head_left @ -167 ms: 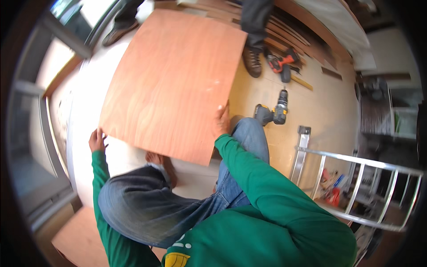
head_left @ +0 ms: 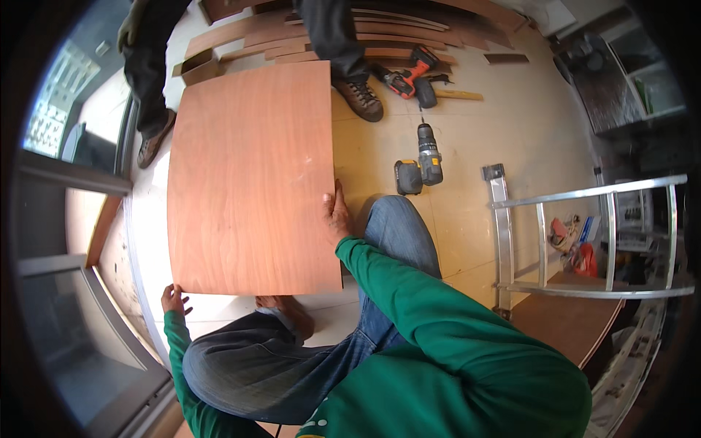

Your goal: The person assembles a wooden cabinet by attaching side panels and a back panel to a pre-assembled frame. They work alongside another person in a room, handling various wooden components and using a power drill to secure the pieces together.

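A reddish-brown plywood panel [head_left: 248, 182] lies in front of me, its near edge close to my bare foot [head_left: 296, 315]. My left hand [head_left: 174, 300] grips its near left corner, thumb on top and some fingers spread beside it. Along the right edge, my right hand [head_left: 336, 215] is closed on the panel, with the thumb over the top face and the other fingers partly hidden. A grey and yellow cordless drill [head_left: 429, 157] is on the floor to the right of that hand.
Another person's shoes [head_left: 359, 100] stand beyond the panel. An orange drill [head_left: 409, 77] and a mallet with a yellow handle [head_left: 458, 95] lie at the far right. Wooden strips [head_left: 398, 38] cover the far floor. A metal ladder [head_left: 504, 233] is at right, glazed frames [head_left: 73, 321] at left.
My view has shifted and turned, so the panel now looks squarer to me and sits lower left in the picture. Both hands keep hold of its edges.
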Available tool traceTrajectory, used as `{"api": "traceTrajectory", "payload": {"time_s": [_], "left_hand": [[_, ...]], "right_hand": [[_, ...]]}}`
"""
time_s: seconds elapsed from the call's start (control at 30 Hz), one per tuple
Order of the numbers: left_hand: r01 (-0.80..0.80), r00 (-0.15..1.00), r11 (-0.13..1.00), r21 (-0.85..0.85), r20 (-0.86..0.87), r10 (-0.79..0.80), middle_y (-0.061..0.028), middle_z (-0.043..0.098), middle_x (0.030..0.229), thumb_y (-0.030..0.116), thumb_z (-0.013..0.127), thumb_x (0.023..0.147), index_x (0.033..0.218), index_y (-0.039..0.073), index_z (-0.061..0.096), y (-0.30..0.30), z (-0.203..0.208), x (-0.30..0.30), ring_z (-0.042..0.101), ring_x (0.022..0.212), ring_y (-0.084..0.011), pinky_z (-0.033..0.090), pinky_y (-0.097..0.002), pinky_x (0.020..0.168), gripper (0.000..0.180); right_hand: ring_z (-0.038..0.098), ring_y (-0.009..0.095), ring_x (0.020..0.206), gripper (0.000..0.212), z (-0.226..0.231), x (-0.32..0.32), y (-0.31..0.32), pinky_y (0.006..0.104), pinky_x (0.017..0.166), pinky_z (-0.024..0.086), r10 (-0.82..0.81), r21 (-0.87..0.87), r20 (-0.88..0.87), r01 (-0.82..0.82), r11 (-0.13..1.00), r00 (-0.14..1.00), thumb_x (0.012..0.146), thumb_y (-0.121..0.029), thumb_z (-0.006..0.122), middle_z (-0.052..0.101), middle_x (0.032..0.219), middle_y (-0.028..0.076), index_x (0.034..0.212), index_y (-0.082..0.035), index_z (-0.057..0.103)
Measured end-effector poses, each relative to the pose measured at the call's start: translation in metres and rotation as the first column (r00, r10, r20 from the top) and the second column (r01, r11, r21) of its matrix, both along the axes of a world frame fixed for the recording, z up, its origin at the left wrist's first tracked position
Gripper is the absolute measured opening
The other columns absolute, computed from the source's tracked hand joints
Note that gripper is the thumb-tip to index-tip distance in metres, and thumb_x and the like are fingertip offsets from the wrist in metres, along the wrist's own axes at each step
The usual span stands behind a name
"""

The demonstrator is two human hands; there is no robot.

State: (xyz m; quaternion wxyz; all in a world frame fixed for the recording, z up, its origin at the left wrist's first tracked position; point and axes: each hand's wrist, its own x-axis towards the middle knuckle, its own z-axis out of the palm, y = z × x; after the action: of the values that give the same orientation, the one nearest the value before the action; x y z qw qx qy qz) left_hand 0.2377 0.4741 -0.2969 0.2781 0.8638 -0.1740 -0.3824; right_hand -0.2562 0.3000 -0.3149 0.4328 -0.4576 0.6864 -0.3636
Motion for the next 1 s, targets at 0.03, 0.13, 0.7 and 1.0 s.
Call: {"api": "traceTrajectory", "payload": {"time_s": [0.03, 0.13, 0.7, 1.0], "left_hand": [[0.019, 1.000, 0.996, 0.088, -0.001, -0.019, -0.0094, 0.061, 0.102, 0.032, 0.051, 0.098, 0.116, 0.007, 0.054, -0.007, 0.009, -0.005, 0.063, 0.082, -0.0273, 0.055, -0.0464, 0.060, 0.032], [0.006, 0.999, 0.997, 0.076, -0.042, -0.003, -0.0067, 0.060, 0.103, 0.034, 0.051, 0.098, 0.115, 0.009, 0.056, 0.011, -0.007, 0.019, 0.065, 0.087, -0.0283, 0.057, -0.0464, 0.062, 0.030], [0.181, 0.970, 0.922, 0.341, 0.095, -0.226, -0.0126, 0.062, 0.099, 0.052, 0.065, 0.084, 0.100, -0.001, 0.062, -0.048, 0.033, 0.000, 0.060, 0.089, -0.0281, 0.051, -0.0461, 0.069, 0.056], [0.330, 0.871, 0.939, 0.100, 0.350, -0.344, 0.0030, 0.028, 0.051, 0.072, 0.060, 0.077, 0.080, 0.013, 0.062, -0.298, 0.049, -0.013, 0.029, 0.045, -0.0111, 0.030, -0.0286, 0.043, 0.059]], "right_hand": [[0.058, 0.040, 0.110, 0.055, 0.001, -0.002, 0.001, 0.0449, 0.090, 0.048, 0.002, 0.001, 0.059, -0.002, 1.000, 0.998, 0.098, -0.033, 0.046, 0.056, 0.124, 0.025, 0.144, -0.006, 0.031], [0.057, 0.044, 0.107, 0.055, -0.012, 0.003, 0.005, 0.0452, 0.090, 0.048, -0.091, -0.204, -0.015, 0.086, 0.975, 0.996, 0.094, -0.027, 0.054, 0.054, 0.124, 0.030, 0.139, 0.000, 0.036], [0.051, 0.046, 0.115, 0.060, -0.023, -0.010, -0.003, 0.0478, 0.100, 0.041, -0.038, -0.189, -0.004, 0.036, 0.981, 0.999, 0.093, -0.032, 0.054, 0.048, 0.130, 0.032, 0.138, 0.004, 0.036], [0.054, 0.041, 0.114, 0.068, 0.009, 0.001, -0.150, 0.0438, 0.098, 0.043, -0.126, -0.109, -0.174, 0.108, 0.988, 0.977, 0.089, -0.034, 0.058, 0.051, 0.127, 0.029, 0.137, 0.008, 0.034]]}}
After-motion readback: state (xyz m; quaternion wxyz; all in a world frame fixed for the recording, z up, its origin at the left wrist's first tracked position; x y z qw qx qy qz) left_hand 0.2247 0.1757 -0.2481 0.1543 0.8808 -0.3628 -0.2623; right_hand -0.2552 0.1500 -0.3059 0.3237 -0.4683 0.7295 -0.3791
